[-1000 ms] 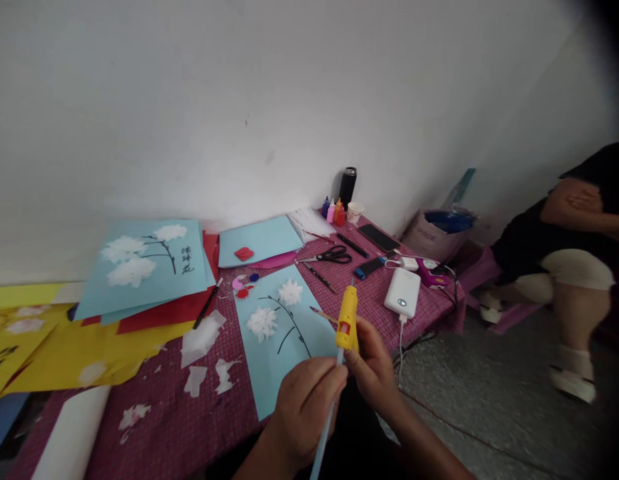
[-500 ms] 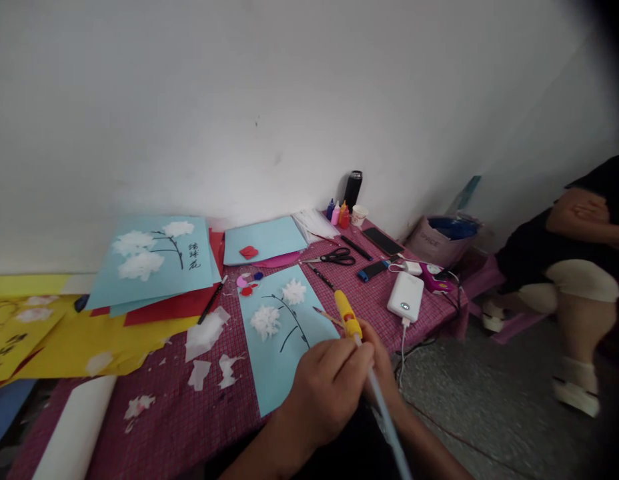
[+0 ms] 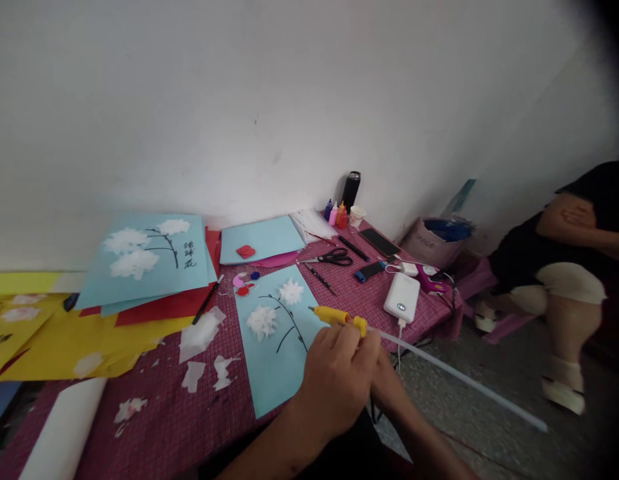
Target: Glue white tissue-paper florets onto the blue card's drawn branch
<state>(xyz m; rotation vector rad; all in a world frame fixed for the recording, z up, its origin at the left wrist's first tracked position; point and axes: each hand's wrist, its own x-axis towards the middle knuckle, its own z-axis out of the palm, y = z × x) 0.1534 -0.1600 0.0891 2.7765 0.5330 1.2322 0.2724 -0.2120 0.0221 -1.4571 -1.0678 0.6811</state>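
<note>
A yellow hot glue gun [image 3: 332, 315] is held over the right edge of a light blue sheet [image 3: 274, 390], its nozzle pointing left. A long translucent glue stick [image 3: 454, 365] runs out of its back to the lower right. My left hand [image 3: 339, 363] is closed around the gun's body and covers its handle. Pressed close behind it, my right hand [image 3: 382, 370] is also closed at the gun, with its fingers mostly hidden. Two white paper flowers [image 3: 262, 323] and a drawn black branch [image 3: 292, 317] are on the sheet.
Scissors [image 3: 334, 257], a black-handled brush [image 3: 322, 280], a white power bank [image 3: 402, 297] and a phone [image 3: 379, 242] lie to the right. Paper scraps [image 3: 202, 333] and a finished flower sheet [image 3: 149, 283] are left. A seated person's arm [image 3: 572, 217] shows at far right.
The glue gun has turned from pointing up and away to pointing left, and its stick has swung out to the right. A thin pointed item beside the gun no longer shows.
</note>
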